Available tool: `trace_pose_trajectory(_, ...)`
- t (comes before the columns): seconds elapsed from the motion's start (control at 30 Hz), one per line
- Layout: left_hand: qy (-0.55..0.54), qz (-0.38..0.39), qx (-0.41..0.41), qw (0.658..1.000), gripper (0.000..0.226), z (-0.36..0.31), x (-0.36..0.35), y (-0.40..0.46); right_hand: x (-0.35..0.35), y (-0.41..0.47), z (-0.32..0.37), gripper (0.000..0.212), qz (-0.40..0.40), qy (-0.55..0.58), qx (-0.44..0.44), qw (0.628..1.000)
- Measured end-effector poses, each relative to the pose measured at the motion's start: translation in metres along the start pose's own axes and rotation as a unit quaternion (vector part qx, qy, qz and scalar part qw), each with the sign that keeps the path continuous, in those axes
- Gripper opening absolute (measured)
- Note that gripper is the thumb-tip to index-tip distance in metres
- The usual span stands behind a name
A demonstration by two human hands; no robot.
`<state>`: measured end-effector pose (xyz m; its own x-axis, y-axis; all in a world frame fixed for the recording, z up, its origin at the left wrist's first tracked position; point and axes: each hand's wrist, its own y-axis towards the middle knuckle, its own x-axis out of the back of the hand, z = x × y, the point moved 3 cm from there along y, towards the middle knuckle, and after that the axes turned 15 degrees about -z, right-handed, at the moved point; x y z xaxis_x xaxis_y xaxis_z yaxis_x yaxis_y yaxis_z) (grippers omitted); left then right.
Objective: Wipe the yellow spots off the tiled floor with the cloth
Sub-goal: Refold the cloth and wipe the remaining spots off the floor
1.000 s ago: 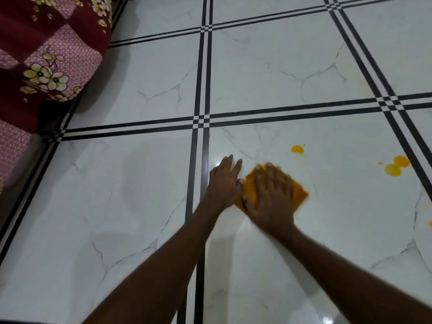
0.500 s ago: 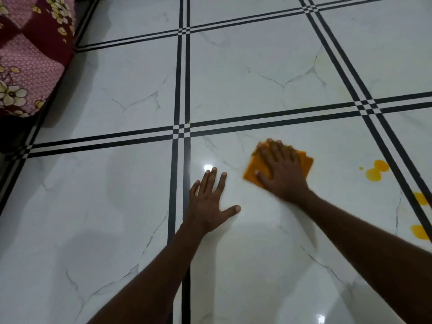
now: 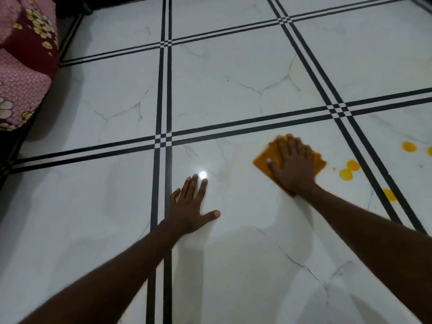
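Orange cloth (image 3: 264, 161) flat on the white marble-look tiled floor (image 3: 233, 90) with black double grout lines, round yellow spots (image 3: 349, 170) just right of it, more spots farther right

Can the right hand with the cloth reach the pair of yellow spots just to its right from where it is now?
Probably yes. The right hand presses the cloth flat on the floor, and the yellow spots lie close beside it on the same tile, with nothing between them.
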<state>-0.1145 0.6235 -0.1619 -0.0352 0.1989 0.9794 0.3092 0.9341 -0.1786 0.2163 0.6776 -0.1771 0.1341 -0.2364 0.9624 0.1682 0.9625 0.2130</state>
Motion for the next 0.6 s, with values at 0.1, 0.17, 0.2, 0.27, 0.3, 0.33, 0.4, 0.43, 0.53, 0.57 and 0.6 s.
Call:
trace_pose_trajectory(0.1, 0.122, 0.073, -0.024, 0.990, 0.106, -0.030, 0.033, 0.017, 0.023, -0.037, -0.044, 0.083, -0.023, -0.002, -0.048, 0.999)
trace_pose_trajectory(0.17, 0.161, 0.054, -0.085, 0.982, 0.107, -0.075, 0.045, 0.038, 0.039, -0.071, -0.063, 0.084, -0.023, -0.003, -0.049, 0.999)
trace_pose_trajectory(0.2, 0.141, 0.051, -0.112, 0.982, 0.113, -0.100, 0.044, 0.047, 0.044, -0.087, -0.068, 0.085, -0.018, -0.001, -0.030, 0.999)
trace_pose_trajectory(0.27, 0.089, 0.074, -0.125, 0.985, 0.133, -0.144, 0.031, 0.059, 0.045, -0.116, -0.069, 0.087, -0.001, -0.001, 0.019, 1.000)
trace_pose_trajectory(0.3, 0.080, 0.078, -0.111, 0.988, 0.143, -0.154, 0.024, 0.059, 0.044, -0.123, -0.065, 0.087, -0.007, 0.000, 0.034, 0.999)
trace_pose_trajectory(0.33, 0.079, 0.072, -0.093, 0.990, 0.149, -0.161, 0.018, 0.058, 0.042, -0.121, -0.066, 0.087, -0.012, 0.002, 0.033, 0.999)
trace_pose_trajectory(0.4, 0.067, 0.047, -0.061, 0.995, 0.149, -0.163, 0.009, 0.054, 0.036, -0.095, -0.082, 0.086, -0.031, 0.000, -0.005, 0.999)
trace_pose_trajectory(0.43, 0.058, 0.034, -0.050, 0.997, 0.147, -0.160, 0.009, 0.051, 0.033, -0.077, -0.095, 0.086, -0.036, -0.008, -0.026, 0.999)
trace_pose_trajectory(0.53, 0.056, 0.033, -0.034, 0.997, 0.145, -0.161, 0.013, 0.048, 0.043, -0.046, -0.136, 0.086, -0.037, -0.020, -0.106, 0.993)
trace_pose_trajectory(0.57, 0.057, 0.032, -0.033, 0.997, 0.145, -0.163, 0.013, 0.049, 0.045, -0.048, -0.140, 0.086, -0.050, -0.022, -0.143, 0.988)
trace_pose_trajectory(0.6, 0.060, 0.027, -0.034, 0.997, 0.145, -0.166, 0.014, 0.049, 0.047, -0.055, -0.137, 0.085, -0.067, -0.031, -0.176, 0.982)
